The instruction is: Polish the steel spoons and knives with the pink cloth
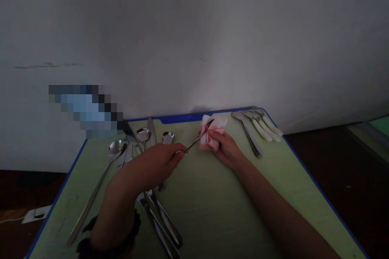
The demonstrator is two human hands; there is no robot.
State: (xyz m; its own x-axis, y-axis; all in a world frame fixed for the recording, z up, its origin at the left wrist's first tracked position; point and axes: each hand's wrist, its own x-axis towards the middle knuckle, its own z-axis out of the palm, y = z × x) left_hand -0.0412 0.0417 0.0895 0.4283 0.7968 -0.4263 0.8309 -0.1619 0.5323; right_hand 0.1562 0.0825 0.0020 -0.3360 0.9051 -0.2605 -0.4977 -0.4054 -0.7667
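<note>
My left hand (pixel 158 162) pinches the handle of a thin metal utensil (pixel 194 144) above the green table (pixel 219 202). The utensil's far end is tucked into a pink and white cloth (pixel 212 131), which my right hand (pixel 226 147) grips in closed fingers. What kind of head the utensil has is hidden by the cloth. Both hands hover near the table's far middle.
Left of my hands lie several spoons (pixel 115 149) and knives (pixel 164 222), some under my left forearm. At the far right corner rests a cluster of white-handled forks (pixel 264 127) and metal cutlery. A white wall stands behind the blue-edged table; dark floor lies on both sides.
</note>
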